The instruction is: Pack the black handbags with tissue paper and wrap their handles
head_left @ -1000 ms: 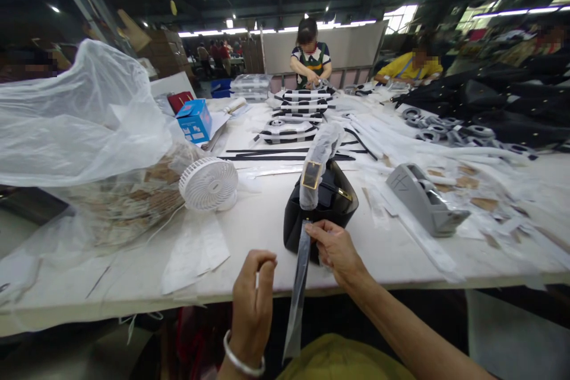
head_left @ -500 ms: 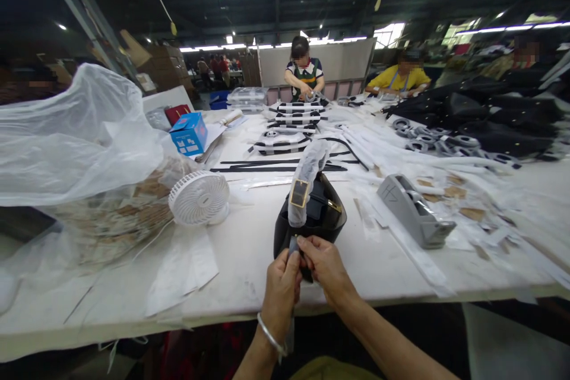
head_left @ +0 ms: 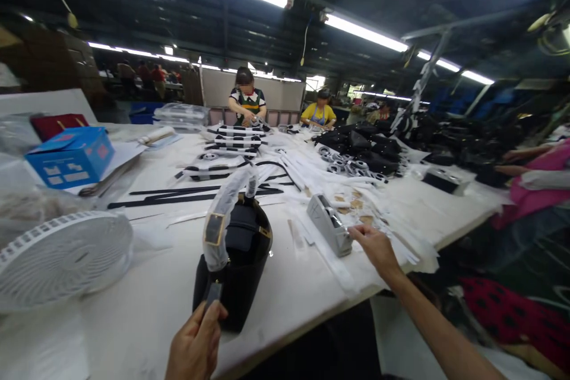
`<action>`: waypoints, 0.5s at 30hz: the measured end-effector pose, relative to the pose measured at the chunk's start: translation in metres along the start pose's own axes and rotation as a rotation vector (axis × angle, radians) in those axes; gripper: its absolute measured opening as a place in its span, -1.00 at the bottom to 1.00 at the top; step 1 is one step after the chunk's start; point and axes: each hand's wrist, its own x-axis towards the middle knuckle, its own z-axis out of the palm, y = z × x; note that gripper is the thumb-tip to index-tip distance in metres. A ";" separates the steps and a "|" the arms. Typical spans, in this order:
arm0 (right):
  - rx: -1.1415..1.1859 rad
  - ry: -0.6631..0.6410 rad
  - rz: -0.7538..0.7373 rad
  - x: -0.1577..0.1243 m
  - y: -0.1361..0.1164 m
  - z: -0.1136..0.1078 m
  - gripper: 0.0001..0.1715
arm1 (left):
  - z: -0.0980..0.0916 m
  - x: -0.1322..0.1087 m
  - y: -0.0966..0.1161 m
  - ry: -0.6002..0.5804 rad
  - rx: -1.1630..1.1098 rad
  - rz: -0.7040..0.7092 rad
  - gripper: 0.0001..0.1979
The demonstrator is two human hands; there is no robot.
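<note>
Left hand (head_left: 195,337) grips strap (head_left: 215,291) of black bag (head_left: 244,273); right hand (head_left: 377,249), finger closure indeterminate, at near end of tape dispenser (head_left: 325,227).

A white-covered table (head_left: 285,288) is spread across the frame. On it are set a glossy black handbag (head_left: 241,270) at lower centre, a grey tape dispenser (head_left: 324,222) right of centre and flat black strips (head_left: 178,197) left of centre.
</note>
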 end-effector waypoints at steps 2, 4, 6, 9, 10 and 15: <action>-0.046 -0.008 0.078 0.026 0.016 -0.012 -0.60 | 0.002 -0.001 0.001 0.008 -0.022 0.010 -0.33; -0.034 -0.105 0.160 0.042 0.025 -0.013 -0.62 | 0.004 -0.004 0.004 0.025 -0.040 0.011 -0.32; 0.005 -0.203 0.209 0.049 0.031 -0.006 -0.62 | 0.007 -0.006 0.009 0.024 -0.056 -0.005 -0.31; 0.064 -0.273 0.263 0.053 0.036 0.003 -0.62 | 0.009 -0.009 0.013 -0.003 -0.082 -0.031 -0.30; 0.086 -0.283 0.276 0.054 0.038 0.005 -0.63 | 0.009 -0.009 0.014 -0.007 -0.088 -0.033 -0.30; 0.188 -0.267 0.294 0.054 0.037 0.009 -0.75 | 0.005 -0.004 0.007 0.009 -0.101 -0.012 -0.30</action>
